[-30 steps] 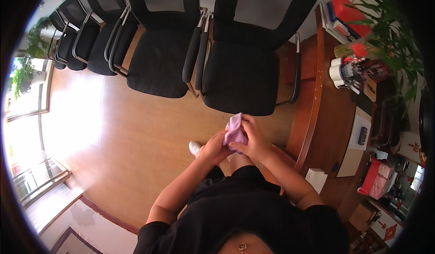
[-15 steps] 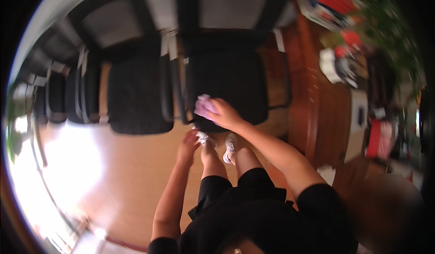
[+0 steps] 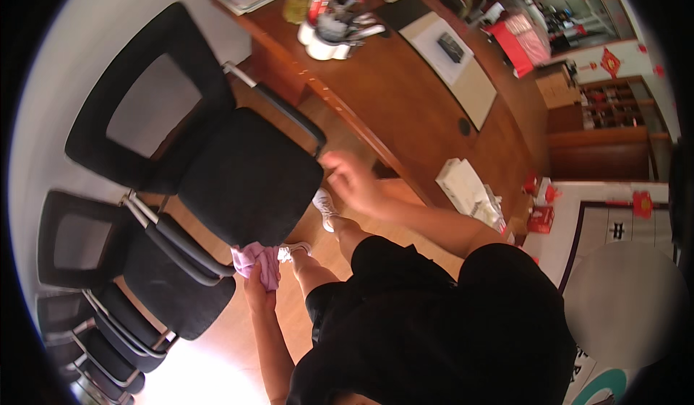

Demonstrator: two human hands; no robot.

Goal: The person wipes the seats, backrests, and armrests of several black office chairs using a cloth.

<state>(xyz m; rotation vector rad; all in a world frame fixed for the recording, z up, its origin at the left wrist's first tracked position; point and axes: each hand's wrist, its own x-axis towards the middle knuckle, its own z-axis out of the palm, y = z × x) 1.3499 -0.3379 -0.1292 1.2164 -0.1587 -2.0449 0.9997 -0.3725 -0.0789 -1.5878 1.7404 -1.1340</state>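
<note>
Presently, the left hand [image 3: 258, 295] grasps the lilac cloth [image 3: 262, 259], bunched with no clear long axis, just beside the left front corner of the mesh-back chair [image 3: 246, 177], while the released right hand [image 3: 354, 184] hangs farther off, near the right front corner.

Pale wall [image 3: 72, 69] far left; black chairs [image 3: 159, 282] in row along it. Wooden desk [image 3: 405, 112] right. Shelf [image 3: 614, 136] far right. Tan floor [image 3: 228, 318], bright glare [image 3: 206, 372] near left.

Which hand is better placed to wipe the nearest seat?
Likely the left hand: it holds the pink cloth close to the black seat, while the right hand looks empty near the armrest.
</note>
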